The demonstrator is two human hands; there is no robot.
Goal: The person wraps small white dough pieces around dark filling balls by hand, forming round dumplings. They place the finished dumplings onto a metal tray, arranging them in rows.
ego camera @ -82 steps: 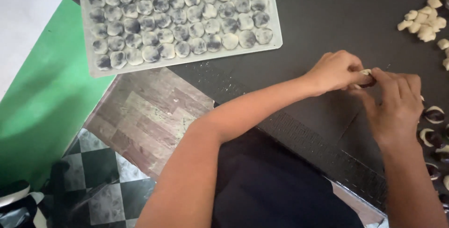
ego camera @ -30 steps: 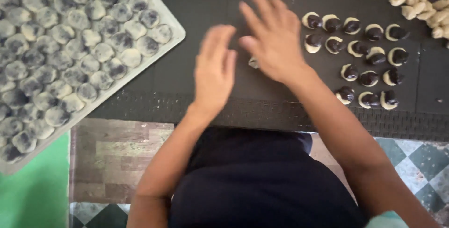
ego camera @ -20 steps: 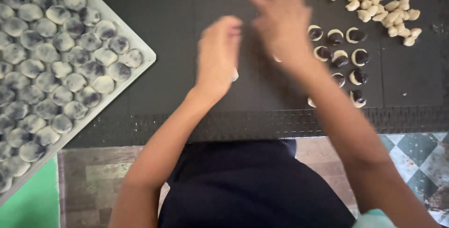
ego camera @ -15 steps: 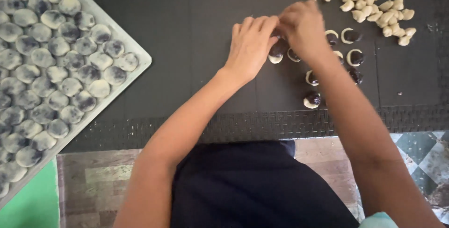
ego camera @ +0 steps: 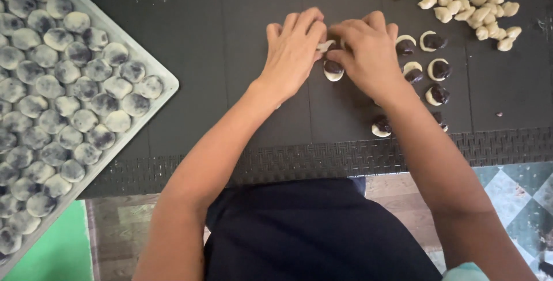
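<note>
My left hand (ego camera: 294, 50) and my right hand (ego camera: 366, 48) meet over the black mat (ego camera: 230, 56), their fingertips pinching one small piece of pale dough with dark filling (ego camera: 327, 45) between them. Just below the fingers lies another filled dough piece (ego camera: 333, 70), open with its dark centre showing. More filled pieces (ego camera: 432, 62) lie in a cluster right of my right hand, and one (ego camera: 381, 126) sits near my right forearm.
A white tray (ego camera: 164, 79) packed with several round shaped dough balls (ego camera: 63, 102) fills the left side. Plain dough bits (ego camera: 472, 4) are heaped at the top right. The mat's woven edge (ego camera: 322, 157) runs across below; tiled floor lies beyond.
The view has swung from the tray toward the filled pieces. My hands, spread flat on the mat a second ago, have come together and taken hold of one dough piece.
</note>
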